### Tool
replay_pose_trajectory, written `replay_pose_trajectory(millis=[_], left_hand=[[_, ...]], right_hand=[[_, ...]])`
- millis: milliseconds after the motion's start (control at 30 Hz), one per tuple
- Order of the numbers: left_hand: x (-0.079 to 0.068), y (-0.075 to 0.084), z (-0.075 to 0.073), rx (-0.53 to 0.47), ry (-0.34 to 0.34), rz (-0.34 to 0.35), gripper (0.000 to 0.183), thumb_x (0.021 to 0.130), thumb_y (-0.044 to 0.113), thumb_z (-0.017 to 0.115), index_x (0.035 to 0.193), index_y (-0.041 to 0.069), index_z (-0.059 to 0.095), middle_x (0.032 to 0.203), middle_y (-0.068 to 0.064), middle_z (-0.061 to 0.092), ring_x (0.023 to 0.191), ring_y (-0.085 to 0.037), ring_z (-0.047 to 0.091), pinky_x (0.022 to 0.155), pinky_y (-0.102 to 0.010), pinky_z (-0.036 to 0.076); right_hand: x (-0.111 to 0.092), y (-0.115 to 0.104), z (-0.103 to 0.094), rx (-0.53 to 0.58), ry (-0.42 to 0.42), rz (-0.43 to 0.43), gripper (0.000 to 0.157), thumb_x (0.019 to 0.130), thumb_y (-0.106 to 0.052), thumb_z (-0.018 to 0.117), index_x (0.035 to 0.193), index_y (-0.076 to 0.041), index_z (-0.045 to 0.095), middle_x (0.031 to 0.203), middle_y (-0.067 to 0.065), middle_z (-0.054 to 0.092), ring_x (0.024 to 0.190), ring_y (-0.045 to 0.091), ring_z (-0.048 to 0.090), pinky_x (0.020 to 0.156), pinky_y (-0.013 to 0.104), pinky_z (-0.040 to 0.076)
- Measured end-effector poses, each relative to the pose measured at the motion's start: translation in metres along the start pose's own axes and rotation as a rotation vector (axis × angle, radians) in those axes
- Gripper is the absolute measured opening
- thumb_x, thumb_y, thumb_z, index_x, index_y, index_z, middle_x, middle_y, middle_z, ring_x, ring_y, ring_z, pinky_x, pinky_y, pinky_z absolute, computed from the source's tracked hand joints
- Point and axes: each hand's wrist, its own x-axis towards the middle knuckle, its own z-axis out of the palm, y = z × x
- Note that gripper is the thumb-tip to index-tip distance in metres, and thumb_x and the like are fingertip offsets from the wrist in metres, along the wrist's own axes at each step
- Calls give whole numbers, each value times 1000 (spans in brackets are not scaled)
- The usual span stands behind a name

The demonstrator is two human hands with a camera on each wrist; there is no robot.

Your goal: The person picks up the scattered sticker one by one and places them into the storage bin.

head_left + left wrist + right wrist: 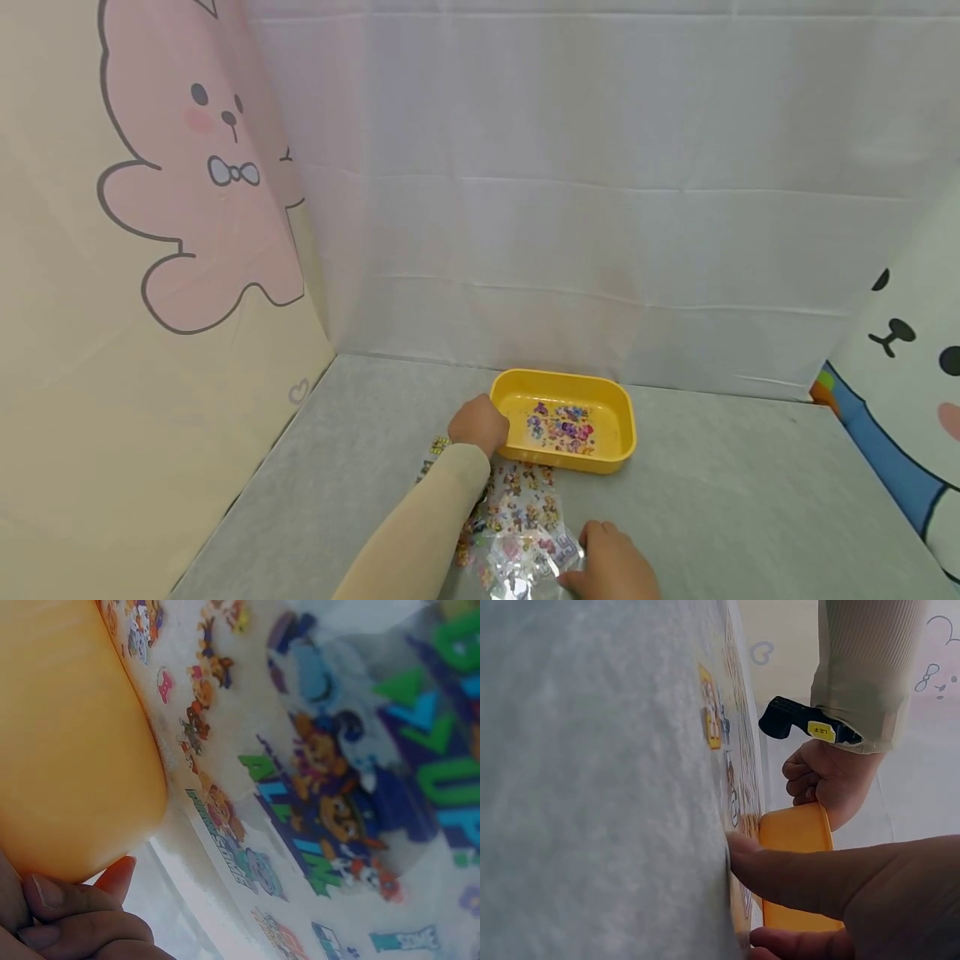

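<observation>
My left hand (478, 423) grips the left end of a shallow yellow tray (558, 459), its curled fingers (86, 919) against the wall in the left wrist view. Small colourful cartoon stickers (562, 429) lie in the tray. Toward me, clear sticker sheets (521, 500) printed with cartoon dogs overlap on the table, partly hidden by my left forearm. My right hand (611, 562) pinches the right edge of the nearest shiny clear sheet (517, 567). Its thumb (787, 874) lies at the sheet's edge in the right wrist view, fingertips low beside the tray.
The grey table (750, 492) extends to both sides. A white cloth wall (600, 208) stands right behind the tray. Printed cloth with a pink bear (202, 217) borders the left side, and another cartoon figure (915, 400) the right.
</observation>
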Motion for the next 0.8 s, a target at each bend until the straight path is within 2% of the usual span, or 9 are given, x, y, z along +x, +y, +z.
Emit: replay_pose_trajectory(millis=[233,433,800], left_hand=[[0,-1,1,-11,4,0,25,85,24,62,100,3,63,68,-5,55,55,-18,52,49,-35,45],[0,0,0,-10,-2,-13,27,85,25,63,101,3,63,70,-5,56,57,-19,52,51,-35,46],[1,0,2,6,-2,-5,26,85,27,63,99,5,63,68,-4,55,56,-18,51,50,-35,45]], right_hand=[[-5,1,-3,5,-32,67,56,59,-50,83,82,-7,55,73,5,49,63,20,49,59,38,45],[-8,4,-3,21,-78,76,55,58,-45,85,83,-6,54,72,6,49,62,20,49,58,37,43],[-4,3,-4,23,-53,81,50,59,-41,85,80,-9,53,71,3,49,62,19,48,58,37,42]])
